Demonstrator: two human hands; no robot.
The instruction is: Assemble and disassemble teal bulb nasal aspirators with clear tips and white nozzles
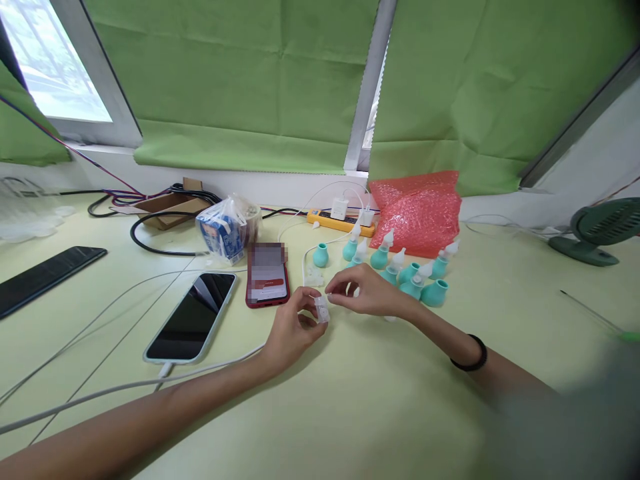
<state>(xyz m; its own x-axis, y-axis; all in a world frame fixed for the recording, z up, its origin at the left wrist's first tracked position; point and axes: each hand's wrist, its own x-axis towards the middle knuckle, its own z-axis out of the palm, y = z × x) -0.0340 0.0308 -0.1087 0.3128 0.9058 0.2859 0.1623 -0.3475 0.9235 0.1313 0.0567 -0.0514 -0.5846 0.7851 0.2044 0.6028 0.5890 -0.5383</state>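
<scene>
My left hand (295,325) is closed on a small clear plastic piece (323,311), pinched between thumb and fingers just above the table. Close beside it, my right hand (364,291) is closed in a pinch, fingertips almost at the piece's upper edge. Whatever sits in that pinch is too small to name. Behind my hands lies another clear plastic piece (315,276). A teal rubber bulb (321,255) without a tip stands near it. Several teal bulbs with clear pointed tips (382,251) stand behind my right hand, which partly hides some. An uncapped teal bulb (434,293) leans at their right.
Left of my hands lie a red-cased phone (269,275) and a charging phone (192,319) with cables. Further back are a plastic-wrapped package (227,230), a yellow power strip (323,218) and a red bubble-wrap bag (417,213). A green fan (600,230) stands far right.
</scene>
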